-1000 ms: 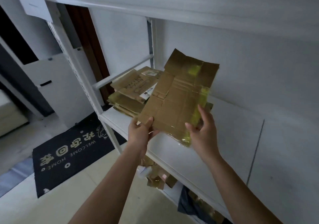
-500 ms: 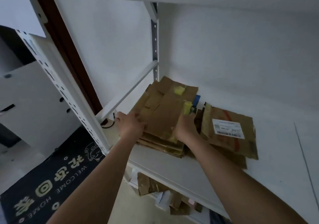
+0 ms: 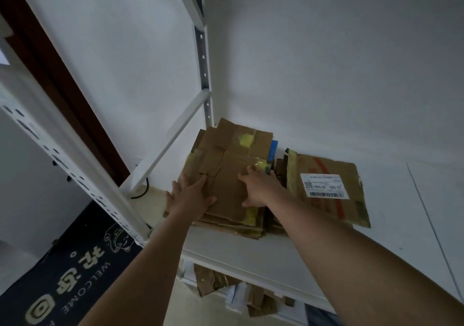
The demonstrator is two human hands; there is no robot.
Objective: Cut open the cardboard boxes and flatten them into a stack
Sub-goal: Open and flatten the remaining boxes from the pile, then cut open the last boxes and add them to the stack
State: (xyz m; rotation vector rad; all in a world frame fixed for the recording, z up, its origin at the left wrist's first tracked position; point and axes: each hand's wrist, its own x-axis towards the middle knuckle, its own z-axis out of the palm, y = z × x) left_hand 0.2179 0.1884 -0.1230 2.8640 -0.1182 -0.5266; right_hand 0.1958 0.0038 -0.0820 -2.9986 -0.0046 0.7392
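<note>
In the head view, the flattened cardboard box (image 3: 231, 172) lies on top of the stack (image 3: 226, 222) at the left end of the white shelf (image 3: 251, 258), close to the far corner post. The left hand (image 3: 190, 197) rests flat on its near left part with fingers spread, gripping nothing; the right hand (image 3: 258, 187) presses on its right side with fingers mostly straight, though whether the fingertips hook over the right edge is hard to tell. The sheet's long axis runs near to far, its flapped end pointing toward the back wall and leaning slightly right. The likely trouble is slippage: glossy yellow tape (image 3: 247, 141) could let the sheet slide as the hands lift, and the stack's near edge sits close to the shelf lip, so an uneven push might tip pieces off. A second pile with a shipping label (image 3: 324, 185) lies just right, and a nudge could jam the two together.
</note>
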